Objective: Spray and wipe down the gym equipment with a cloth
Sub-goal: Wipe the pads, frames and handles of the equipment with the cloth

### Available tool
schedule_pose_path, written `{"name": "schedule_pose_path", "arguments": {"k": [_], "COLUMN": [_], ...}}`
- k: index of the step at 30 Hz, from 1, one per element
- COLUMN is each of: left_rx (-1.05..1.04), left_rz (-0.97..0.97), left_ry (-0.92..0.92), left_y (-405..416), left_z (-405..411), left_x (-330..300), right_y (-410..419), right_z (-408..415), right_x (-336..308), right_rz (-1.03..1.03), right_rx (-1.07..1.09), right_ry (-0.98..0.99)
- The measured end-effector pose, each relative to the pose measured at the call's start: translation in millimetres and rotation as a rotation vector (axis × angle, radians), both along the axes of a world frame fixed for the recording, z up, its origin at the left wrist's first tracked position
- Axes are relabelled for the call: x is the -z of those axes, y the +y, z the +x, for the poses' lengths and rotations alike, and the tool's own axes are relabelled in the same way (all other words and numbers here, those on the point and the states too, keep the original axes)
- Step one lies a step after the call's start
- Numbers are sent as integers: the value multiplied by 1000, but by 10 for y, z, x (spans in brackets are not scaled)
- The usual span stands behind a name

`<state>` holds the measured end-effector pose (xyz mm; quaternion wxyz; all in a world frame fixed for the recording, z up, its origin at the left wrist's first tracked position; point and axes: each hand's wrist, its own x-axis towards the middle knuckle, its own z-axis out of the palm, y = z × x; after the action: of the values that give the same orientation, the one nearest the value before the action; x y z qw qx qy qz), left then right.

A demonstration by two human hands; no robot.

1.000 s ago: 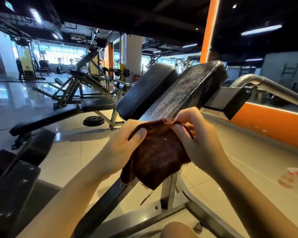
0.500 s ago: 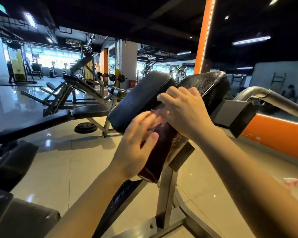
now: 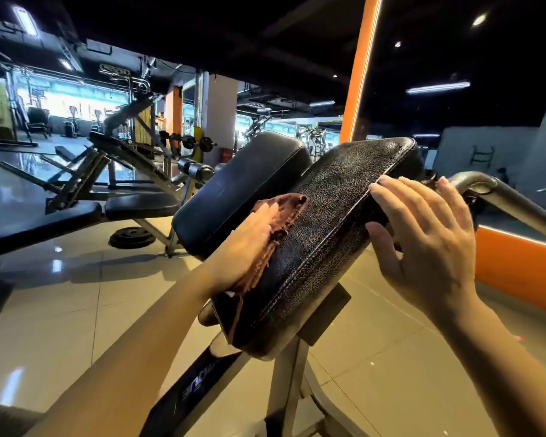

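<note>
I see the left hand pressing the brown cloth flat at centre frame on the cracked pad; right hand released, fingers spread, touching the pad's right edge.

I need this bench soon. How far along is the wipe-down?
Spraying: cannot tell. In hand: the left hand presses the brown cloth flat on the cracked black pad; the right hand rests open at its edge. Left: the smooth pad beside it.

Left hand presses brown cloth on cracked pad; right hand steadies its edge.
</note>
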<state>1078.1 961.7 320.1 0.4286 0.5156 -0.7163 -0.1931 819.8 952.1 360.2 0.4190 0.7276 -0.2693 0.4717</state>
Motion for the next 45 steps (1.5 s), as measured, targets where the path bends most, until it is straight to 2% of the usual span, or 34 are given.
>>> {"name": "schedule_pose_path", "arguments": {"k": [3, 7, 11, 16, 19, 23, 25, 28, 31, 35, 38, 42, 45], "left_rx": [60, -59, 32, 72, 64, -45, -61, -78, -26, 72, 82, 193, 226], "left_rz": [-55, -16, -201, -260, -222, -93, -75, -61, -136, -259, -272, -291, -297], "left_ry": [27, -56, -232, -257, -231, -185, -164, -225, -263, -217, -250, -197, -228], "left_y": [4, -69, -118, -92, -60, -121, -168, -203, -271, -660, -792, -638, -337], "left_z": [73, -112, -717, -905, -737, -359, -263, -335, -614, -1053, -1201, -1168, -942], "left_x": [46, -132, -576, -701, -564, -312, -271, -350, -625, -1162, -1383, -1236, -928], "right_y": [4, -4, -26, -73, -86, -110, -124, -138, -137, -139, -154, -171, -183], "right_z": [0, 2, 5, -71, -109, -210, -178, -111, -138, -149, -174, -211, -239], "right_x": [0, 7, 4, 12, 63, 106, 119, 133, 127, 130, 111, 114, 125], "right_rz": [7, 20, 20, 25, 20, 14, 6, 1, 15, 20, 19, 9, 13], "right_rx": [-11, -48, -124, -207, -188, -156, -162, -172, -176, -180, -214, -249, -266], "right_ry": [11, -14, -37, -103, -94, -77, -129, -195, -192, -182, -171, -166, -131]}}
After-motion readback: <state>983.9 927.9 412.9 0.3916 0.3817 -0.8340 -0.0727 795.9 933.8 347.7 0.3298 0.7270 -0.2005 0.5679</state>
